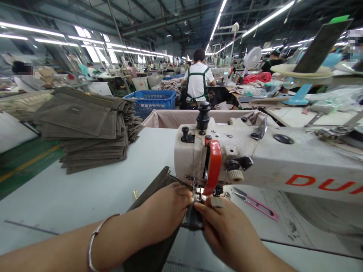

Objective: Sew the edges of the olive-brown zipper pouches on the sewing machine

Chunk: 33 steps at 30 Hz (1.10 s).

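Note:
A dark grey-brown fabric piece (pixel 159 251) lies slantwise under the head of a white sewing machine (pixel 193 151). My left hand (pixel 166 206) is closed on this piece, its bent fingertips pressed together just left of the presser foot (pixel 199 194). On the other side, my right hand (pixel 227 224) pinches the near edge of the piece, thumb close to the foot. The two hands almost meet there, and they hide part of the fabric and the stitching spot. A red-orange guard (pixel 213 166) curves down in front of the needle area.
Pink-handled thread snips (pixel 259 206) lie on the machine bed at right. A stack of similar fabric pieces (pixel 93 132) stands at left on the white table (pixel 56 204). Behind are a cloth-lined bin (pixel 167 118), a blue crate (pixel 155 99) and a seated person (pixel 198 77).

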Motion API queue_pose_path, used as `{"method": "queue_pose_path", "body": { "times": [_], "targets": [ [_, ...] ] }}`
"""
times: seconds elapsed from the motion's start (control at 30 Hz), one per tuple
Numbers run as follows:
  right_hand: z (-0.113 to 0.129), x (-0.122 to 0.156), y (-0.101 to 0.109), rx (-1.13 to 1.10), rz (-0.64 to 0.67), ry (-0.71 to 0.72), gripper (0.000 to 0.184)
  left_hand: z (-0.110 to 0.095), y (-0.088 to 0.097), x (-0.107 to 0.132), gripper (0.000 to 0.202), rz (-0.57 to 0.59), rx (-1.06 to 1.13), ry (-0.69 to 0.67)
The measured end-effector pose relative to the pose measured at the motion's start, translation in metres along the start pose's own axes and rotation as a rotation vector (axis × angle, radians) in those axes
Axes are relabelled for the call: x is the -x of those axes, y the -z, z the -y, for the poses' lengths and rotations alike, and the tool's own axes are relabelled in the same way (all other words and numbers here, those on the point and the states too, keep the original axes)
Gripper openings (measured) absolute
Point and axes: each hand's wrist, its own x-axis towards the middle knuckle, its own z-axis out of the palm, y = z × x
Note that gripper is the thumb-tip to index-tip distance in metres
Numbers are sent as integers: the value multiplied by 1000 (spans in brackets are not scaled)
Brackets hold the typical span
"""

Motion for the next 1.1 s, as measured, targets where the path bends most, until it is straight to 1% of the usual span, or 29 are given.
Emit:
{"method": "queue_pose_path", "body": {
  "times": [0.07,0.17,0.23,0.27,0.33,0.4,0.47,0.5,0.53,0.57,0.6,0.67,0.7,0.73,0.77,0.83,0.87,0.9,0.93,0.97,1.0,1.03,1.07,1.1],
  "targets": [
    [0,1,0,6,6,1,39,-3,-4,2,16,-33,-33,-18],
    [0,1,1,10,19,1,40,-3,-7,3,19,-55,-32,-8],
    [0,1,2,6,19,6,40,1,-2,4,23,-29,35,13],
    [0,2,2,6,14,6,40,5,2,6,25,-19,68,49],
    [0,2,1,13,11,-3,38,18,12,13,25,-41,65,189],
    [0,2,0,23,20,-9,36,34,19,27,19,-107,-33,385],
    [0,1,1,27,19,-5,32,47,19,43,25,-141,-84,549],
    [1,0,2,25,16,0,31,50,17,51,28,-135,-43,617],
    [2,-1,3,16,13,0,30,50,14,58,30,-129,57,683],
    [4,-2,4,-6,11,-12,29,48,10,63,31,-132,220,741],
    [6,-2,6,-45,9,-38,27,44,7,67,32,-148,444,788],
    [11,-3,8,-194,8,-122,22,31,2,69,37,-193,980,854],
    [15,-3,8,-322,1,-185,21,23,0,69,43,-206,1228,872],
    [19,-3,7,-490,-7,-259,21,16,-1,69,49,-209,1423,881],
    [23,-2,5,-689,-19,-340,19,10,-2,69,52,-202,1558,886],
    [34,0,-1,-1111,-68,-510,16,0,-5,73,52,-185,1674,890],
    [40,1,-5,-1290,-111,-586,19,-3,-6,77,53,-180,1682,887],
    [45,2,-9,-1420,-158,-641,23,-5,-8,83,55,-176,1655,885],
    [51,3,-14,-1492,-194,-671,28,-6,-10,90,57,-165,1584,887],
    [55,5,-19,-1516,-206,-686,33,-7,-10,99,59,-175,1444,892],
    [60,7,-24,-1505,-189,-691,36,-7,-11,107,61,-211,1229,889],
    [64,11,-30,-1472,-151,-693,39,-8,-11,116,63,-263,955,860],
    [67,16,-36,-1427,-110,-696,40,-9,-10,123,64,-311,656,788],
    [70,22,-43,-1388,-70,-696,40,-13,-9,128,66,-334,382,659]
  ]
}}
